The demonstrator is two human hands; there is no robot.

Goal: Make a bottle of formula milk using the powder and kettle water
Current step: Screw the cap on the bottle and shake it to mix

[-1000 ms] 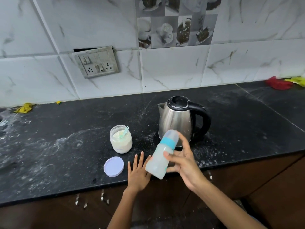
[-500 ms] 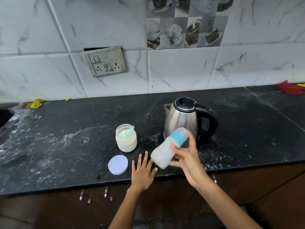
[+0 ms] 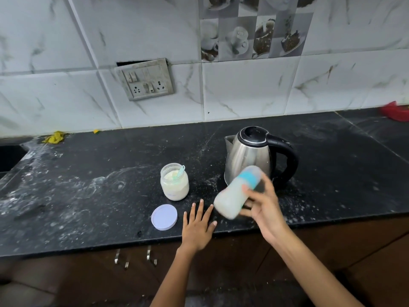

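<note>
While mix gets shaken, scanning L to R: yellow scrap (image 3: 53, 137) at far left by wall, well apart from everything. Switch plate (image 3: 146, 80) on tiles, nothing plugged in. Dusty black counter (image 3: 88, 196) w/ white powder smears. Powder jar (image 3: 174, 182) open, upright, scoop (image 3: 179, 171) stuck inside, approx. full. Jar lid (image 3: 164, 217) lying flat just in front of jar, near counter edge. Left hand (image 3: 198, 227) flat on counter, fingers spread, gripping nothing, just beside lid. Bottle (image 3: 238, 193) tilted, blue collar and cap end up toward kettle, milky inside, blurred. Right hand (image 3: 263, 204) clamped round bottle, held above counter in front of kettle (image 3: 252, 156). Kettle upright, lid closed, spout left, handle right. Red cloth (image 3: 396, 110) at far right edge.

Step, judging by blur and milky fill: shaking to dissolve powder; water and powder prob. already in. Next calls for firm grip, cap kept tight, then bottle upright to check for lumps. Jar lid not yet back on.
</note>
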